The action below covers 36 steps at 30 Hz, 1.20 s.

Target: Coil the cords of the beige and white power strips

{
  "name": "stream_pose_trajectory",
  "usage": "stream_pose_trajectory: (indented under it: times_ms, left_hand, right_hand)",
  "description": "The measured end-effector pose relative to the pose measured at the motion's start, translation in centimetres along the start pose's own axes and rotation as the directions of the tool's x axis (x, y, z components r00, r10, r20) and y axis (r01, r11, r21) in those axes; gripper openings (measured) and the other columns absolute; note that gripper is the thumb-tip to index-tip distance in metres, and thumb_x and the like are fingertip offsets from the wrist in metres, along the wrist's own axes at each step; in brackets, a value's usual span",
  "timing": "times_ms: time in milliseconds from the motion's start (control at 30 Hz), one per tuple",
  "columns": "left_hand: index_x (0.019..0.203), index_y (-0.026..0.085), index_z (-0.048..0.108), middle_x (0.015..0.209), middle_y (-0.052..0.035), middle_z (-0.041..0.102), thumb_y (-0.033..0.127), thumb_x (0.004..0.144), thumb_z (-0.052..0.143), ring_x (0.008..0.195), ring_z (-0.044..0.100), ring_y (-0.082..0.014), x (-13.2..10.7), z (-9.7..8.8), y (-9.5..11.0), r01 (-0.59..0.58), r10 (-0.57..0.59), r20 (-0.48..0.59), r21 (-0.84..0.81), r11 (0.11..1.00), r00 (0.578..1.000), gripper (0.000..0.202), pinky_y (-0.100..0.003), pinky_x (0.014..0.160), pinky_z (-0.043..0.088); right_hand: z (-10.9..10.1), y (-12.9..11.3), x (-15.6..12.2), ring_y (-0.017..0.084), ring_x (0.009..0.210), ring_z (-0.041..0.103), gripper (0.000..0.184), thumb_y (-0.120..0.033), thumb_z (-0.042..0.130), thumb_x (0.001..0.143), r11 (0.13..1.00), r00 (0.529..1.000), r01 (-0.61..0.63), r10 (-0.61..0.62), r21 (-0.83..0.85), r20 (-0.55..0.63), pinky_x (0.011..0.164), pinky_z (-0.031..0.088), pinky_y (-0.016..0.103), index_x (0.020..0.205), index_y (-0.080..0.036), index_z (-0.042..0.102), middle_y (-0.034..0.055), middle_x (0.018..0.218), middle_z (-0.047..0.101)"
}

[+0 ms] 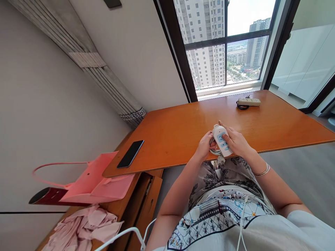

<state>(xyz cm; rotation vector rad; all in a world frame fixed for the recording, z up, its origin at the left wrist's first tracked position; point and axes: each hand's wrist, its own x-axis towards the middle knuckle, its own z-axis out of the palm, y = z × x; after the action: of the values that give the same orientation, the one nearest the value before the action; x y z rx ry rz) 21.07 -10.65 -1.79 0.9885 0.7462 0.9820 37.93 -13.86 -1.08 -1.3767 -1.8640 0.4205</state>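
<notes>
A small white power strip (221, 140) with pale blue socket faces is held up over the table's near edge. My right hand (235, 140) is closed round its right side, the thumb lying across the sockets. On the other side my left hand (204, 146) is closed on the strip's coiled cord (215, 151), close against the strip. The cord's plug (220, 160) hangs below the strip, just past the table edge. Part of the cord is hidden behind the strip and the left fingers.
The brown wooden table (180, 132) spreads in front of me. Far right on it lies a beige power strip (249, 101) with a black cord. A black phone (131, 153) rests at its left end. Left of the table are a pink bag (91, 181) and pink cloth (83, 228).
</notes>
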Motion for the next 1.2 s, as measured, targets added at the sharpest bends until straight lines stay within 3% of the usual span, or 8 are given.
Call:
stream_pose_trajectory:
  times_ms: [233,333,433,600,733,867,1067,1200]
  left_hand:
    - [0.096,0.016,0.067,0.065,0.0004,0.061,0.064,0.069,0.076,0.050,0.046,-0.0094,0.1,-0.1,-1.1,-0.034,0.035,0.045,-0.020,0.999,0.998,0.056,-0.024,0.049,0.035]
    - [0.092,0.015,0.067,0.063,0.0030,0.058,0.061,0.060,0.085,0.048,0.042,-0.0063,0.1,0.2,-1.6,-0.057,0.055,0.052,0.033,0.998,0.997,0.059,-0.022,0.048,0.033]
    - [0.084,0.015,0.064,0.057,0.0058,0.052,0.062,0.059,0.084,0.045,0.038,-0.0050,0.1,0.7,-2.1,-0.082,0.081,0.016,0.024,0.996,0.997,0.058,-0.022,0.048,0.033]
    - [0.081,0.016,0.059,0.063,0.0045,0.056,0.063,0.062,0.082,0.052,0.049,-0.0079,0.7,1.1,-2.5,-0.137,0.103,-0.223,-0.144,0.980,0.969,0.055,-0.022,0.050,0.037]
    - [0.083,0.017,0.058,0.063,0.0068,0.054,0.052,0.072,0.080,0.050,0.043,-0.0054,1.0,1.7,-2.9,-0.262,0.174,-0.335,-0.241,0.935,0.926,0.043,-0.021,0.053,0.038]
    - [0.095,0.020,0.060,0.078,0.0025,0.066,0.046,0.081,0.073,0.067,0.059,-0.0112,0.8,3.3,-4.0,-0.267,0.133,-0.395,-0.307,0.913,0.909,0.032,-0.024,0.065,0.047]
    - [0.107,0.022,0.062,0.106,-0.0023,0.073,0.033,0.077,0.076,0.106,0.066,-0.0198,0.3,4.3,-4.8,-0.239,0.154,-0.288,-0.286,0.928,0.945,0.035,-0.028,0.086,0.050]
    - [0.107,0.017,0.066,0.106,-0.0088,0.075,0.043,0.075,0.075,0.109,0.067,-0.0253,0.2,2.7,-3.6,-0.069,0.057,-0.048,-0.295,0.953,0.997,0.042,-0.030,0.083,0.051]
  right_hand:
    - [-0.1,-0.4,0.4,0.026,0.094,0.068,0.052,-0.053,0.070,0.083,0.975,0.993,-0.081,0.097,0.206,-0.066,0.086,0.051,0.038,0.129,-0.028,0.068,0.0060,0.111,0.075]
    - [0.0,0.0,0.4,0.025,0.095,0.068,0.047,-0.050,0.072,0.081,0.964,0.989,-0.102,0.125,0.245,-0.080,0.086,0.052,0.039,0.121,-0.026,0.071,0.0065,0.108,0.076]
    - [0.4,0.8,-0.1,0.024,0.095,0.067,0.064,-0.050,0.076,0.075,0.917,0.979,-0.130,0.180,0.378,-0.100,0.087,0.053,0.038,0.132,-0.023,0.063,0.0079,0.109,0.073]
    - [1.2,2.5,-1.7,0.021,0.098,0.066,0.096,-0.054,0.087,0.059,0.708,0.957,-0.210,0.288,0.674,-0.004,0.082,0.056,0.033,0.141,-0.021,0.050,0.0103,0.122,0.065]
    - [1.8,2.8,-2.5,0.019,0.089,0.068,0.074,-0.061,0.081,0.067,0.505,0.905,-0.355,0.396,0.787,0.155,0.071,0.055,0.028,0.125,-0.022,0.059,0.0067,0.106,0.071]
    - [2.4,2.6,-2.3,0.019,0.083,0.069,0.062,-0.062,0.081,0.064,0.372,0.871,-0.325,0.475,0.869,0.122,0.062,0.055,0.026,0.110,-0.023,0.065,0.0057,0.099,0.073]
    - [1.9,4.0,-1.2,0.023,0.087,0.071,0.056,-0.058,0.082,0.062,0.421,0.851,-0.197,0.523,0.886,-0.059,0.065,0.056,0.029,0.102,-0.020,0.069,0.0070,0.098,0.075]
    - [-0.4,5.6,-0.7,0.021,0.083,0.070,0.056,-0.051,0.088,0.057,0.451,0.875,-0.245,0.484,0.858,-0.004,0.067,0.056,0.030,0.101,-0.019,0.074,0.0054,0.094,0.077]
